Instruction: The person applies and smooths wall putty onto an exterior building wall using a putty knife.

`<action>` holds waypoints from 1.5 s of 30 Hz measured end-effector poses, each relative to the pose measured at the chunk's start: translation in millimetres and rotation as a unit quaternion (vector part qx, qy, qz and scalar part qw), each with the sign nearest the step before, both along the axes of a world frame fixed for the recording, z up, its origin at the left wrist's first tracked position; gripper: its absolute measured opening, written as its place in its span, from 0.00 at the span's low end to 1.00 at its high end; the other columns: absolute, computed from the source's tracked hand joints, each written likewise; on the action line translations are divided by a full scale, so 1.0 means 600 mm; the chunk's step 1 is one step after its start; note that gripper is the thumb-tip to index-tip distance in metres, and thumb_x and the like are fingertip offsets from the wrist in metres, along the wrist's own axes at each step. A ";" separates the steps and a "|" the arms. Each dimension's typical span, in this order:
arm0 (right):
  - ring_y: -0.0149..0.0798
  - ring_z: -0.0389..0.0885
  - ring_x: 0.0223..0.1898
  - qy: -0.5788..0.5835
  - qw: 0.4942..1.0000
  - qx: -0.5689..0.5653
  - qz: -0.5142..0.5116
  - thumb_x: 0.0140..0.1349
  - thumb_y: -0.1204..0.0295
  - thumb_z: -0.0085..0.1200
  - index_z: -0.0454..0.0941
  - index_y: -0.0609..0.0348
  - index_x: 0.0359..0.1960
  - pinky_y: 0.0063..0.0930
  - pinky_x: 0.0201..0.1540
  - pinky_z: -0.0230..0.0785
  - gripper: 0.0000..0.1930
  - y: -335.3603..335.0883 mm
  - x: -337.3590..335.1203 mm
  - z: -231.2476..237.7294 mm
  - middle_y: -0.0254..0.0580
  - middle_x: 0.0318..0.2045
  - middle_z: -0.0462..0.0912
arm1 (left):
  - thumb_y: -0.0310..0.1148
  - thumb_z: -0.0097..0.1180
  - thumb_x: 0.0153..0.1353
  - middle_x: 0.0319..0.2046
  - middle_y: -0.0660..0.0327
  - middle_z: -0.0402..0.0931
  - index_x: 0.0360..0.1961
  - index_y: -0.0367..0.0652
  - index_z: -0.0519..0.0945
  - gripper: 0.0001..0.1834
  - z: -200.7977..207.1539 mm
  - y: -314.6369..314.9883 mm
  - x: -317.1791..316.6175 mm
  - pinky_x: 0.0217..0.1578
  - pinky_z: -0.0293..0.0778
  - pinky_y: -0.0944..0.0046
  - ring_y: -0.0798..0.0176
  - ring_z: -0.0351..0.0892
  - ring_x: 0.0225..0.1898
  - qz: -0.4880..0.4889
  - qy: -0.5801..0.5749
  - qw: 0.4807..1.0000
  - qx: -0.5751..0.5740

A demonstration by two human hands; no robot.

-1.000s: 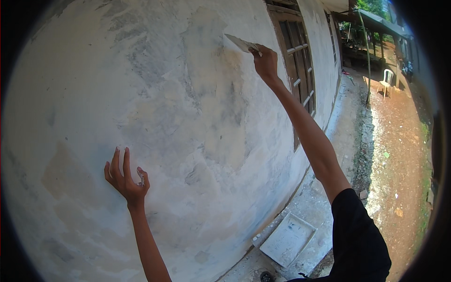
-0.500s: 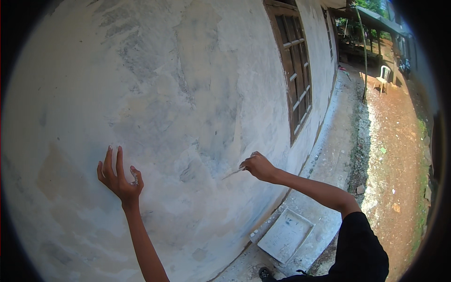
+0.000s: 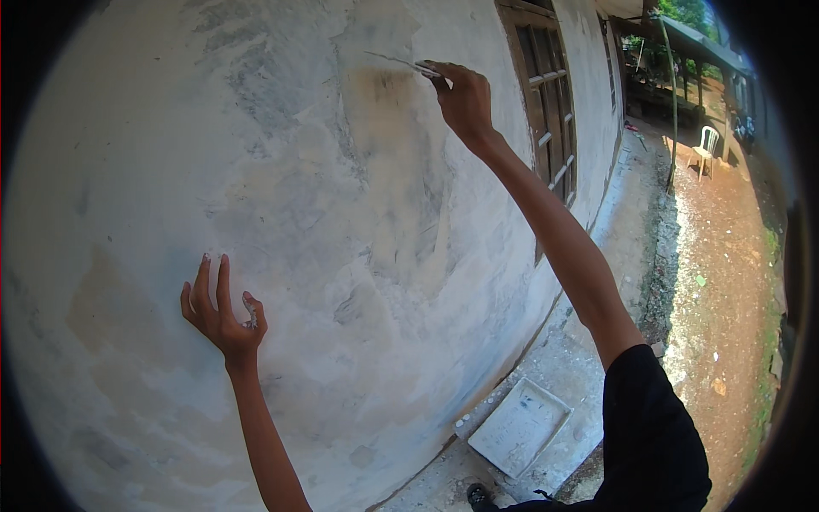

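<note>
Bare hands (image 3: pixel 466 98), one gripping scraper (image 3: pixel 416 66), patchy wall (image 3: pixel 290 205)

Brown window (image 3: pixel 554 102) w/ small panes is up on rt. Farther rt, white chair (image 3: pixel 705 147) stands on brown dirt (image 3: pixel 721 282) nr a tall thin pole (image 3: pixel 674 111). Roof (image 3: pixel 704 41) is up top w/ green leaves (image 3: pixel 682 10) nr it. Gray path (image 3: pixel 627 218) runs by the dirt; some grass (image 3: pixel 758 422) grows nr rt edge.
</note>
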State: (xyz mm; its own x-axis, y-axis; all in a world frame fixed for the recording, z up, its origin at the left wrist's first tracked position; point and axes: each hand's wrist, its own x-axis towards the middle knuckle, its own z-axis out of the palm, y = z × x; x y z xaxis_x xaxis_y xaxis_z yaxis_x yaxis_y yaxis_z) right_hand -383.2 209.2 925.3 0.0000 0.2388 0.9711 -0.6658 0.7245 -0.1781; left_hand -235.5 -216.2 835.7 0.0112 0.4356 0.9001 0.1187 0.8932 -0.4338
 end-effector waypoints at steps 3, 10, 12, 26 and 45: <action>0.48 0.84 0.46 -0.017 0.994 0.092 -0.055 0.55 0.82 0.55 0.84 0.56 0.47 0.41 0.48 0.75 0.17 -0.076 0.011 -0.203 0.45 0.41 0.87 | 0.31 0.51 0.55 0.63 0.54 0.71 0.63 0.47 0.76 0.30 0.002 0.001 -0.003 0.67 0.55 0.44 0.57 0.69 0.64 -0.003 0.005 1.000 -0.006; 0.46 0.84 0.48 -0.304 0.899 0.304 0.080 0.54 0.80 0.53 0.79 0.61 0.51 0.38 0.51 0.73 0.20 -0.177 0.176 -0.656 0.48 0.44 0.86 | 0.33 0.49 0.58 0.64 0.54 0.70 0.62 0.46 0.76 0.28 0.002 -0.004 -0.003 0.67 0.55 0.43 0.54 0.68 0.65 0.002 0.003 1.000 -0.005; 0.45 0.84 0.48 -0.361 0.853 0.361 0.113 0.55 0.80 0.52 0.81 0.58 0.50 0.38 0.52 0.73 0.19 -0.150 0.185 -0.637 0.45 0.43 0.87 | 0.33 0.49 0.58 0.64 0.54 0.71 0.62 0.46 0.76 0.28 -0.001 -0.005 -0.005 0.67 0.55 0.43 0.55 0.68 0.65 -0.003 0.006 1.000 -0.004; 0.53 0.84 0.29 0.055 0.992 0.101 -0.050 0.62 0.73 0.59 0.85 0.62 0.45 0.41 0.37 0.75 0.11 -0.023 -0.003 0.179 0.56 0.32 0.86 | 0.31 0.50 0.56 0.63 0.55 0.71 0.63 0.46 0.76 0.30 0.001 -0.001 -0.002 0.68 0.53 0.44 0.56 0.68 0.65 -0.011 -0.003 1.000 0.019; 0.48 0.85 0.43 -0.140 0.956 0.258 -0.027 0.53 0.80 0.54 0.77 0.70 0.51 0.38 0.48 0.74 0.21 -0.264 0.128 -0.326 0.58 0.40 0.85 | 0.31 0.50 0.54 0.63 0.55 0.71 0.62 0.45 0.77 0.30 0.002 0.000 0.004 0.67 0.54 0.43 0.57 0.68 0.64 -0.017 -0.006 1.000 0.013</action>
State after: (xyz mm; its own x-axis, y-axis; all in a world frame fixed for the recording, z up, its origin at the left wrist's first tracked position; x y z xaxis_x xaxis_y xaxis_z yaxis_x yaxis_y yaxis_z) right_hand -306.1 50.8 729.5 -0.2775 -0.2649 0.9235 -0.6037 0.7958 0.0468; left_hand -233.2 -216.5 836.6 0.0138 0.4126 0.9108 0.1546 0.8991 -0.4096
